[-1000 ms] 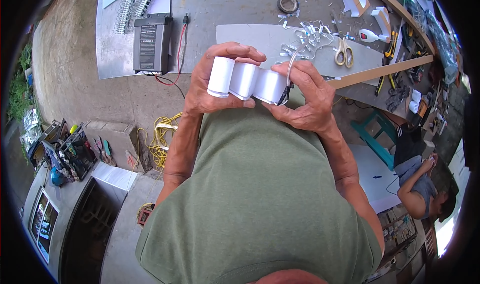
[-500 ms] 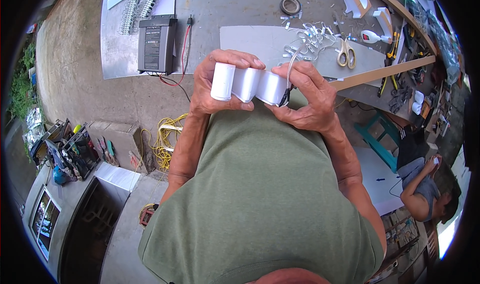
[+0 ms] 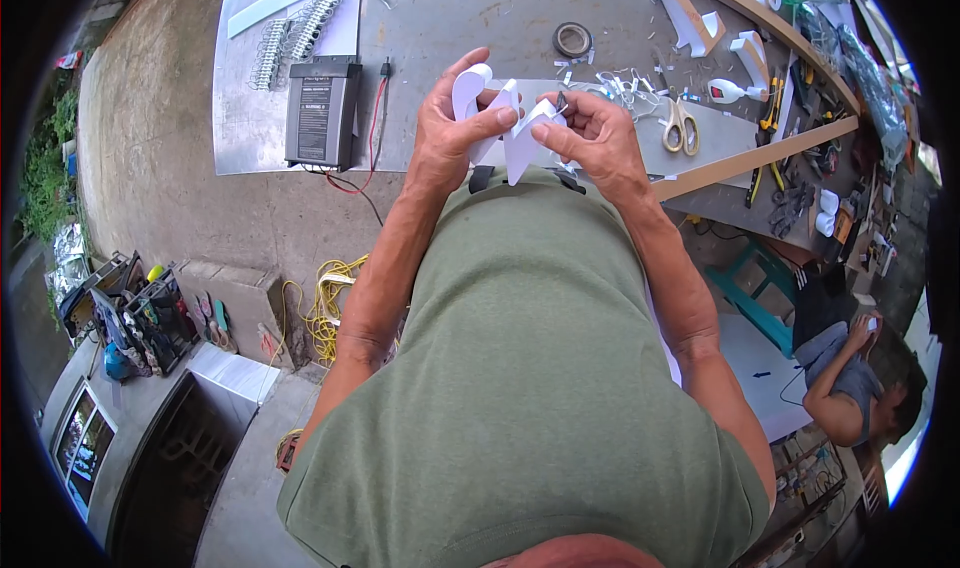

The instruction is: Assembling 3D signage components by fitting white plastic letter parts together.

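Note:
A small white zigzag-shaped piece (image 3: 517, 153) with a rounded end is held between my two hands, just beyond my waist and near the table's front edge. My left hand (image 3: 450, 133) grips its left end, the thumb pressed over it. At the other end my right hand (image 3: 598, 146) pinches the piece between thumb and fingers. A bit of dark wire (image 3: 561, 101) pokes up by the right fingertips; the rest of it is hidden.
On the metal table (image 3: 440, 28) lie a black-and-grey power supply (image 3: 322, 115), a tape roll (image 3: 572, 39), scissors (image 3: 680, 128), small wired modules (image 3: 625, 88), a glue bottle (image 3: 738, 91) and pliers (image 3: 770, 108). A green stool (image 3: 750, 293) and a seated person (image 3: 845, 368) are at right.
Both hands have moved up, away from my body, and turned the white piece, so its flat pointed shape shows rather than its curved sides. My right hand has shifted slightly left.

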